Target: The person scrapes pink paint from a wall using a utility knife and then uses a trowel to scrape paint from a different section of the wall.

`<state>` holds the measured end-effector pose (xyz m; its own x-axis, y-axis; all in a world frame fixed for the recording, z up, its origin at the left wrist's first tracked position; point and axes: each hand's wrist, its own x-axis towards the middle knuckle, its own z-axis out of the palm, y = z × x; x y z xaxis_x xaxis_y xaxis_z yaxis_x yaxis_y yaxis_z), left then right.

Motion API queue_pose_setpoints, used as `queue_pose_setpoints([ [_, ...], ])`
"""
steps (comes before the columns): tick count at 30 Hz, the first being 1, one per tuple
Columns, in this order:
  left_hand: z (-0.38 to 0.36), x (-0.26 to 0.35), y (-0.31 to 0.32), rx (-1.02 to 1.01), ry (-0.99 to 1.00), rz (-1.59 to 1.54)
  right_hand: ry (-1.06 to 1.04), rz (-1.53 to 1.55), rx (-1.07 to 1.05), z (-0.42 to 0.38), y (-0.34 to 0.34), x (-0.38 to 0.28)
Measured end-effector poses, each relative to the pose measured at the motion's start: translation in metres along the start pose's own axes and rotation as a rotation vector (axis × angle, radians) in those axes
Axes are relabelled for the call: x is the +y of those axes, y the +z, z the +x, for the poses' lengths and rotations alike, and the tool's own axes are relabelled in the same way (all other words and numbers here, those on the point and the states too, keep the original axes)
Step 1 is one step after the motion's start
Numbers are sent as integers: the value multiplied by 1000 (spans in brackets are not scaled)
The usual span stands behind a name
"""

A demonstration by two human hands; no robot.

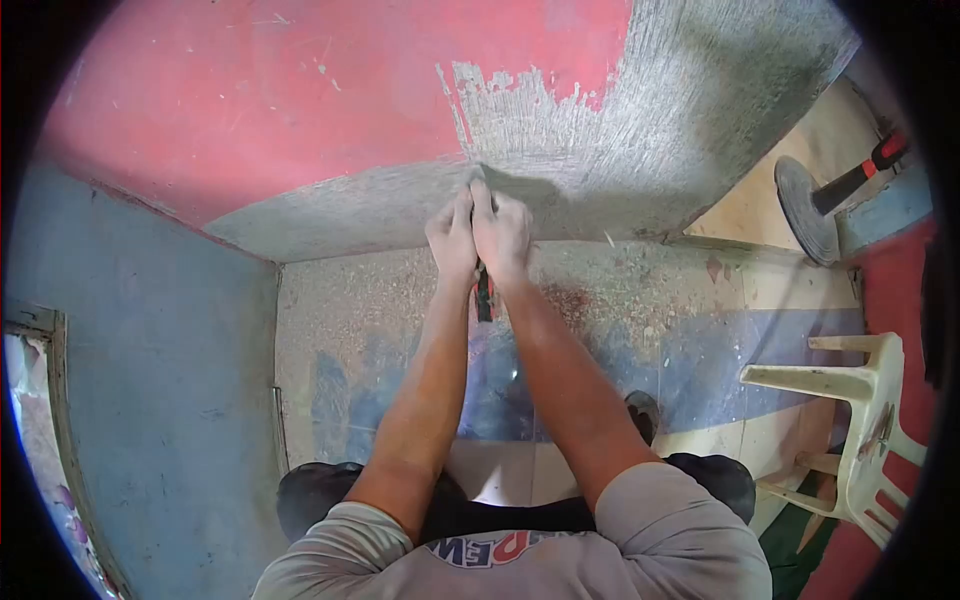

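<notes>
Both hands are closed around a scraper point(485, 300), whose red and black handle end shows below them. My left hand point(453, 236) and my right hand point(503, 232) sit side by side, dusted with pale powder. Around the front of the tool, my fingertips hide most of the blade. They are right at the wall point(350, 215), by the lower border of its pink paint point(300, 100). To the right of the hands, a bare grey area point(520, 110) has ragged paint edges and fine vertical streaks.
Paint flakes point(370, 290) litter the floor. A blue-grey wall point(170, 350) stands at left, with a framed opening point(45, 400). On the right are a cream plastic chair point(875, 430) and a round grey disc point(800, 210) on a black and red shaft.
</notes>
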<state>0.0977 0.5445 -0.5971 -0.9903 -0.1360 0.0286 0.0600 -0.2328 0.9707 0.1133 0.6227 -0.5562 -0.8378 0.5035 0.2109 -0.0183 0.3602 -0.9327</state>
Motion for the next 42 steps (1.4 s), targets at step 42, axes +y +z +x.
queue_pose_setpoints([
  [42,-1,80,32,75,50,79,107,-10,-48,22,-20,-63],
])
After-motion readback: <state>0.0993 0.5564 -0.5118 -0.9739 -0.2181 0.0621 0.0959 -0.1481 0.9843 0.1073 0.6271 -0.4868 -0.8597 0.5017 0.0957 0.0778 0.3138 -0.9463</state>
